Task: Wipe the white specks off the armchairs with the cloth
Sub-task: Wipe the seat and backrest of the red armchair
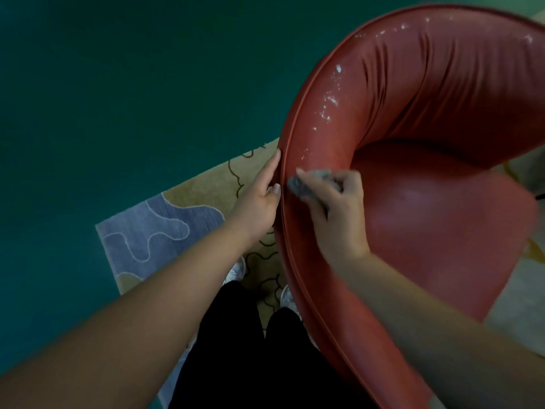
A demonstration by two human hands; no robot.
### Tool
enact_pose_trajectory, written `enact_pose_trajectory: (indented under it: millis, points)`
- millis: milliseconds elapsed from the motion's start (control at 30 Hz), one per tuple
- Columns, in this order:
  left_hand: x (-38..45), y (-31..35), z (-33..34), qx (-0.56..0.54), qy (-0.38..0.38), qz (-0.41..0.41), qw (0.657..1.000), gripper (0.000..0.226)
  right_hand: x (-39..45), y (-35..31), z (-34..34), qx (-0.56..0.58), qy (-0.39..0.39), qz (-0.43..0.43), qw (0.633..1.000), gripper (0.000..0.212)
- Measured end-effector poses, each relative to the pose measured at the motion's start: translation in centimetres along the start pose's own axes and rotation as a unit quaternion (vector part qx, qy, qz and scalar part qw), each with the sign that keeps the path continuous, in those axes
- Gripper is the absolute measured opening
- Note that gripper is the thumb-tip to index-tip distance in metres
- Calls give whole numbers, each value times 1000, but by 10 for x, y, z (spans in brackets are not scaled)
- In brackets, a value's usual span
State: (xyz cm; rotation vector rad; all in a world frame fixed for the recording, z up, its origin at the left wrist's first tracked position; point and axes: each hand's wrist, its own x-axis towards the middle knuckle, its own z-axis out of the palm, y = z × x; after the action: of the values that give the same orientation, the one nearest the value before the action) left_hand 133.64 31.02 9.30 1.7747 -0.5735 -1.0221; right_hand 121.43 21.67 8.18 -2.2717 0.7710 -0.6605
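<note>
A red armchair (pixel 427 219) with a curved back fills the right half of the view. White specks (pixel 331 100) are scattered along the top of its rounded rim, from above my hands up to the far side. My right hand (pixel 336 208) grips a bunched grey cloth (pixel 300 185) and presses it on the rim's top, close to the piping seam. My left hand (pixel 259 199) lies flat against the chair's outer side, fingers straight, thumb by the seam. The hands are blurred.
A patterned rug (pixel 188 208) in beige and pale blue lies under the chair on a dark green floor (pixel 118 84). My black trouser legs (pixel 250 349) and white shoes stand right beside the chair's outer side.
</note>
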Motion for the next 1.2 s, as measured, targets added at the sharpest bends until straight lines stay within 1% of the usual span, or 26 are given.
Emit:
enact_pose_trajectory:
  millis: [100, 200, 233, 333, 533, 733, 833, 967, 1067, 1200]
  points:
    - [14, 3, -8, 32, -17, 2, 999, 56, -33, -8, -6, -1, -20, -14, 1000, 46]
    - [30, 4, -15, 29, -40, 4, 999, 56, -4, -9, 1, -24, -5, -31, 999, 41]
    - [35, 6, -17, 20, -46, 3, 999, 57, 14, -9, 7, -33, 8, -25, 999, 40]
    - [50, 13, -23, 23, -69, 5, 997, 58, 50, -7, 18, -27, 45, 35, 998, 40]
    - [80, 25, -35, 52, -116, 18, 992, 56, 21, -19, 18, -31, 49, 80, 995, 47]
    - [110, 37, -44, 81, -161, 38, 983, 54, 82, -7, 28, -56, 95, 122, 986, 46]
    - [122, 37, -46, 63, -185, 32, 980, 56, 74, -9, 30, -62, 104, 126, 985, 49]
    - [132, 40, -46, 71, -192, 40, 978, 58, 56, -18, 32, -66, 106, 122, 985, 46]
    - [134, 42, -45, 53, -190, 40, 979, 57, 79, -11, 33, -73, 109, 122, 984, 44]
    - [142, 44, -45, 37, -188, 30, 981, 56, 121, 5, 35, -63, 140, 139, 978, 40]
